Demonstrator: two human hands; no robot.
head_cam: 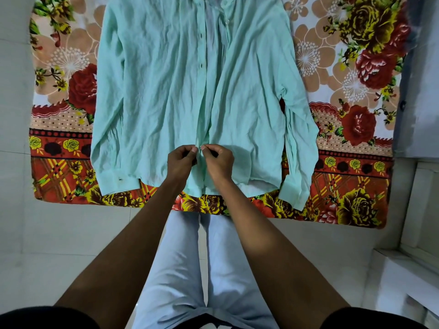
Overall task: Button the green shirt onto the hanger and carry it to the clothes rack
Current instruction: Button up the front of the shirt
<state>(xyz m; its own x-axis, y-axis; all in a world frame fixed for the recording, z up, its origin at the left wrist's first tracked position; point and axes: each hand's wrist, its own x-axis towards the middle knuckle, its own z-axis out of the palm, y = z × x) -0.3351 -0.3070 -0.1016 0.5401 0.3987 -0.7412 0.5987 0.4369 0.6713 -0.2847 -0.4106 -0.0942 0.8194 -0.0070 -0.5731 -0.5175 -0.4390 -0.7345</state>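
The pale green shirt (pixel 154 91) lies flat and face up on a flowered bedsheet, collar away from me, sleeves down both sides. Its front stands partly apart above the middle, with several small buttons along the placket. My left hand (pixel 181 162) pinches the left placket edge near the hem. My right hand (pixel 219 162) pinches the right edge just beside it, thumbs almost touching. The hanger is hidden; I cannot see it at the collar, which runs past the top edge.
The flowered sheet (pixel 61 167) covers a bed whose near edge runs across the middle of the view. Tiled floor (pixel 71 233) lies below it. A grey cloth (pixel 418 91) hangs at the right, with a white ledge (pixel 403 276) at the lower right. My legs in light trousers stand against the bed.
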